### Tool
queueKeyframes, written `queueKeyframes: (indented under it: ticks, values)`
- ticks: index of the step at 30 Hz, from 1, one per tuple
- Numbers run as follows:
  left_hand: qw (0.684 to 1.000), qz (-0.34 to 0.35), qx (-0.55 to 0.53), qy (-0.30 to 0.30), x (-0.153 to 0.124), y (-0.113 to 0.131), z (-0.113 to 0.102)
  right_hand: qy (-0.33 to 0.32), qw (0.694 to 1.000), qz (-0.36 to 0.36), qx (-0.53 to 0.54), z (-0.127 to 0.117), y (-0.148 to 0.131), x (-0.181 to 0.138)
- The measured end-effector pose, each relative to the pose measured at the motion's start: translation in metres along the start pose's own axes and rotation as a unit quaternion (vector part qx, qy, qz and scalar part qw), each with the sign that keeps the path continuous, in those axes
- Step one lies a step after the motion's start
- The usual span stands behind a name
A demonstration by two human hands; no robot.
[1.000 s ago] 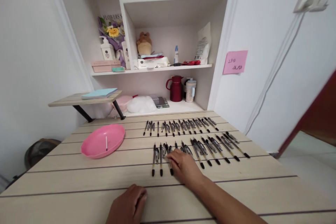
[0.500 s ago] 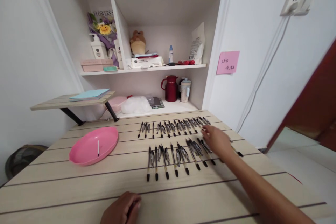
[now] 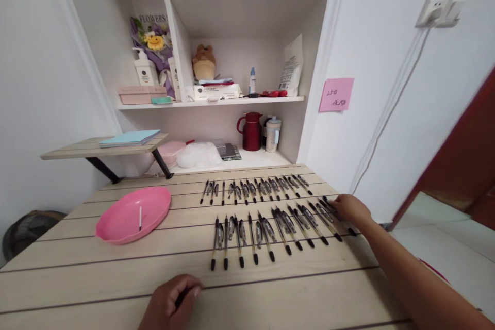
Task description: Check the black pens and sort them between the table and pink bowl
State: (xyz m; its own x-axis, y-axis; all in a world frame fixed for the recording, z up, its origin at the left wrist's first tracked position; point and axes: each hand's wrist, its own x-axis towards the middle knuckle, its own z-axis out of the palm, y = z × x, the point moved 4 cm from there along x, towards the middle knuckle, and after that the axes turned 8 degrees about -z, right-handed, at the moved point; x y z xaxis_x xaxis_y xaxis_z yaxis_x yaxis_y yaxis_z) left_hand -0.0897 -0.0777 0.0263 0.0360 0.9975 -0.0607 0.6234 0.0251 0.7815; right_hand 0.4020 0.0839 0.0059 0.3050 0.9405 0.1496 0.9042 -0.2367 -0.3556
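Two rows of black-and-clear pens lie on the wooden table, with clear caps among them. In the front row, a pen point(image 3: 214, 245) with a black end lies at the left, and a clear cap point(image 3: 220, 237) is beside it. The back row of pens point(image 3: 247, 192) is nearer the shelves. My right hand point(image 3: 352, 211) is at the right end of the front row, fingertips pinched at the top of the last pens; what they grip is hidden. Near the table's front, my left hand point(image 3: 170, 300) rests with its fingers curled, nothing visible in it.
A pink dish point(image 3: 112, 234) holding a thin white stick point(image 3: 140, 218) stands at the left. Behind it is a small raised wooden stand point(image 3: 73, 148) with light blue paper point(image 3: 131, 137). White shelves point(image 3: 216, 103) rise at the table's back, with a red jug point(image 3: 251, 131).
My right hand has moved from the right end of the back row to the right end of the front row, uncovering more pens. The left hand has barely shifted.
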Motion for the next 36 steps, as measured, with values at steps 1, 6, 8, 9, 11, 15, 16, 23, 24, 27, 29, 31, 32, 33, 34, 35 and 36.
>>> queueKeyframes:
  ticks: [1, 6, 8, 9, 11, 15, 16, 23, 24, 27, 29, 31, 32, 33, 34, 35, 36]
  values:
    - [1.0, -0.009, -0.022, -0.017, 0.003, 0.005, 0.002, 0.003, 1.0, -0.003, 0.012, -0.001, -0.001, -0.001]
    - [0.964, -0.084, -0.212, -0.138, 0.027, 0.048, 0.035, 0.008, 0.994, -0.038, 0.099, -0.008, -0.029, -0.015]
    - [0.934, -0.074, -0.295, -0.186, 0.04, 0.073, 0.055, 0.011, 0.988, -0.063, 0.138, -0.012, -0.054, -0.024]
    - [0.92, -0.07, -0.332, -0.199, 0.046, 0.085, 0.065, 0.022, 0.98, -0.082, 0.181, -0.014, -0.068, -0.029]
    - [0.896, -0.074, -0.384, -0.211, 0.058, 0.103, 0.083, 0.042, 0.968, -0.11, 0.224, -0.02, -0.089, -0.036]
    - [0.856, -0.099, -0.451, -0.232, 0.069, 0.116, 0.108, 0.061, 0.947, -0.067, 0.307, -0.03, -0.089, -0.037]
    - [0.85, -0.103, -0.458, -0.239, 0.07, 0.117, 0.111, 0.064, 0.938, -0.05, 0.337, -0.032, -0.082, -0.036]
    - [0.813, -0.108, -0.505, -0.268, 0.081, 0.135, 0.126, 0.047, 0.903, -0.025, 0.426, -0.051, -0.049, -0.037]
    - [0.803, -0.111, -0.52, -0.27, 0.084, 0.142, 0.131, 0.012, 0.898, -0.044, 0.437, -0.052, -0.057, -0.042]
    - [0.769, -0.129, -0.567, -0.267, 0.094, 0.162, 0.151, -0.103, 0.881, -0.123, 0.444, -0.051, -0.097, -0.065]
    - [0.752, -0.136, -0.595, -0.25, 0.099, 0.172, 0.162, -0.143, 0.873, -0.164, 0.437, -0.053, -0.119, -0.078]
    - [0.743, -0.138, -0.615, -0.225, 0.103, 0.175, 0.168, -0.162, 0.869, -0.192, 0.426, -0.057, -0.127, -0.082]
    - [0.741, -0.138, -0.621, -0.214, 0.104, 0.175, 0.17, -0.158, 0.877, -0.197, 0.409, -0.059, -0.123, -0.079]
    - [0.741, -0.139, -0.623, -0.207, 0.105, 0.174, 0.17, -0.142, 0.894, -0.196, 0.377, -0.061, -0.115, -0.074]
    - [0.743, -0.141, -0.621, -0.206, 0.105, 0.173, 0.169, -0.107, 0.921, -0.185, 0.326, -0.062, -0.103, -0.065]
    - [0.747, -0.141, -0.616, -0.207, 0.104, 0.171, 0.168, -0.053, 0.952, -0.165, 0.251, -0.062, -0.087, -0.055]
    - [0.751, -0.141, -0.61, -0.209, 0.104, 0.169, 0.166, 0.0, 0.978, -0.146, 0.147, -0.062, -0.072, -0.046]
